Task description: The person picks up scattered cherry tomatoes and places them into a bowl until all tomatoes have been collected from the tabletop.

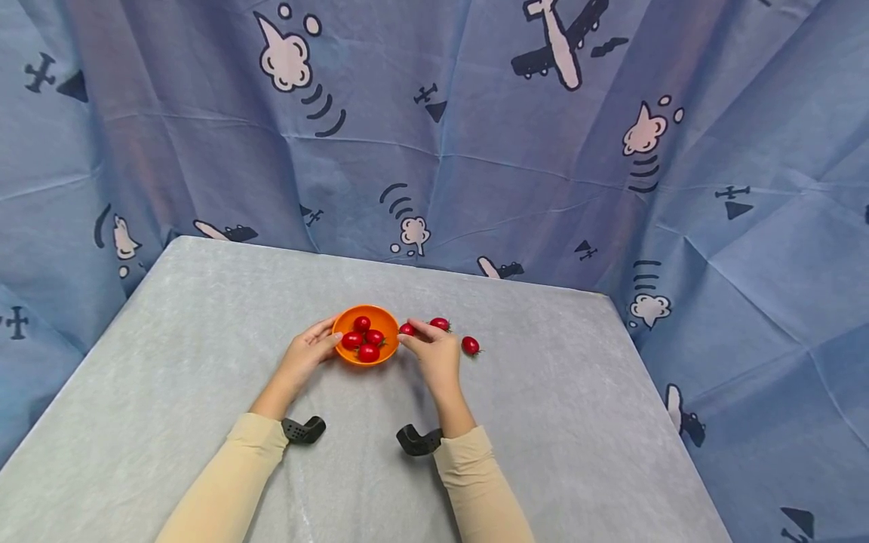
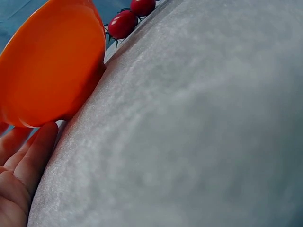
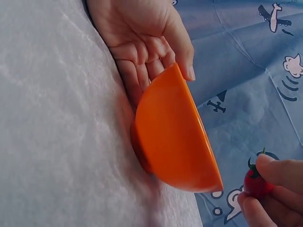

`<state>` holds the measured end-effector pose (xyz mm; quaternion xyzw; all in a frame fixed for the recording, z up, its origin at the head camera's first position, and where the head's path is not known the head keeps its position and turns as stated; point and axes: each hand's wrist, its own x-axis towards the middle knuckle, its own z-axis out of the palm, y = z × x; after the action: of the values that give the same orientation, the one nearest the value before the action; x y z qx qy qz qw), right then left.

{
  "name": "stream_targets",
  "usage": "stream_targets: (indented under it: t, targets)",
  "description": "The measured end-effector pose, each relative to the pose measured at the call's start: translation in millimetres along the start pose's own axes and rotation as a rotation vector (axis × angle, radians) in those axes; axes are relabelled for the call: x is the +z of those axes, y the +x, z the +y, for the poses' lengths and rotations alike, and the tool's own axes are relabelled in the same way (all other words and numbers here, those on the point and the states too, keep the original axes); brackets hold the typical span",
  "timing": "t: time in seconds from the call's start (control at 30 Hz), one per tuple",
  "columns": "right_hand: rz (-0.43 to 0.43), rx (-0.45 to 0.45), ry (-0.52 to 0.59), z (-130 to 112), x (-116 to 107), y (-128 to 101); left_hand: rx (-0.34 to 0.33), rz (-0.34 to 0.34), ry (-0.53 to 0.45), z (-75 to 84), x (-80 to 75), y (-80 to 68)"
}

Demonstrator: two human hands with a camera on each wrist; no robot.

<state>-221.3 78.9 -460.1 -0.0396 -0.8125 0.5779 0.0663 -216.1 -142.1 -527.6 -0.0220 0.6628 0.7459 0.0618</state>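
An orange bowl point(image 1: 387, 320) stands on the table with several red cherry tomatoes point(image 1: 369, 353) inside. My left hand point(image 1: 304, 360) holds its left side, the thumb over the rim and the fingers against the outer wall, as the right wrist view also shows. Just off the bowl's right rim, my right hand point(image 1: 437, 360) pinches one cherry tomato point(image 3: 257, 183) by thumb and fingertips, its green stem upward in the right wrist view. Two more, a farther tomato point(image 1: 440, 323) and a nearer tomato point(image 1: 471, 346), lie on the table right of the bowl.
A grey-white cloth covers the table point(image 1: 557, 422). Behind it and at both sides hangs a blue curtain point(image 1: 475, 196) printed with planes and clouds. Each wrist wears a black device, one left point(image 1: 304, 430) and one right point(image 1: 418, 440).
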Motion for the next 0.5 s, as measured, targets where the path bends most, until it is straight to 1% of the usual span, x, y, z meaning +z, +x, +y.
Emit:
stream_targets:
  t: [0.23, 0.5]
  targets:
    - [-0.042, 0.014, 0.039, -4, 6, 1, 0.006, -0.012, 0.003, 0.3, -1.6, -0.4]
    - [-0.079, 0.009, -0.001, -6, 14, 3, 0.002, -0.002, 0.005, -0.1, -0.6, -0.4]
